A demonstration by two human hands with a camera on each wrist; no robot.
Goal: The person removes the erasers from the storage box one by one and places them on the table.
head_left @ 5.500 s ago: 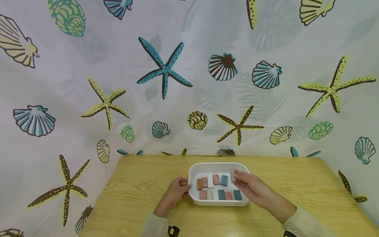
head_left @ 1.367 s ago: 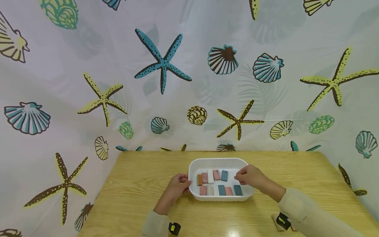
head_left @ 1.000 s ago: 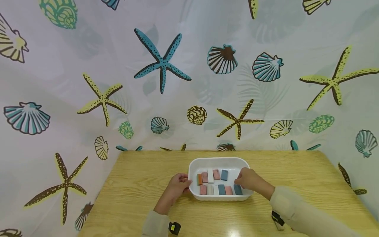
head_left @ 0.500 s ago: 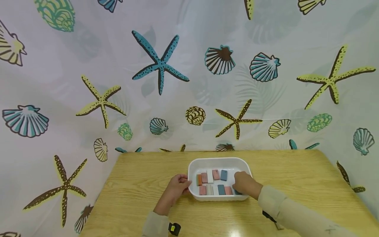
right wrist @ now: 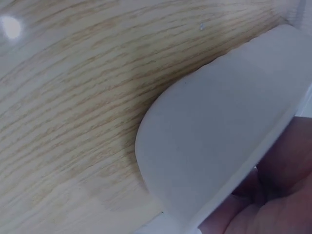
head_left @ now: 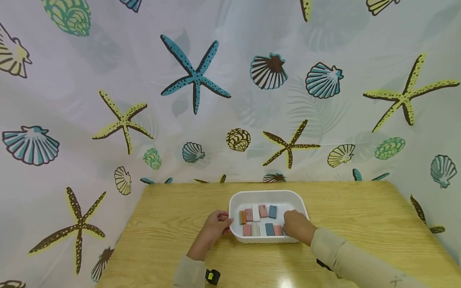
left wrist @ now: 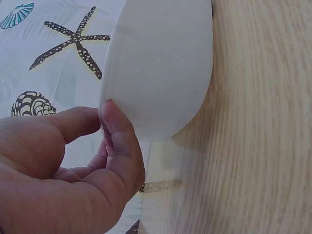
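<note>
A white tray (head_left: 268, 239) stands on the wooden table, holding two rows of small rectangular eraser-like blocks. My left hand (head_left: 215, 228) pinches the tray's left rim between thumb and fingers, seen close up in the left wrist view. Inside the tray's right end is my right hand (head_left: 298, 227), fingers pointing down and curled. It covers the front-right corner and hides the block there. In the right wrist view the tray wall conceals its fingertips; whether they grip a block I cannot tell. Nearest to it lie a pink block (head_left: 277, 230) and a blue block (head_left: 272, 212).
In the back row are also an orange-and-green block (head_left: 242, 217), a tall white block (head_left: 255, 213) and pink ones. The front row has pink, beige, white and blue blocks. A curtain (head_left: 216, 168) printed with shells and starfish hangs behind the wooden table (head_left: 173, 204).
Earlier, my right hand held up a beige block over the tray; that block no longer shows in it. The hand has since moved down and forward-right over the front-right blue block. My left hand stays.
</note>
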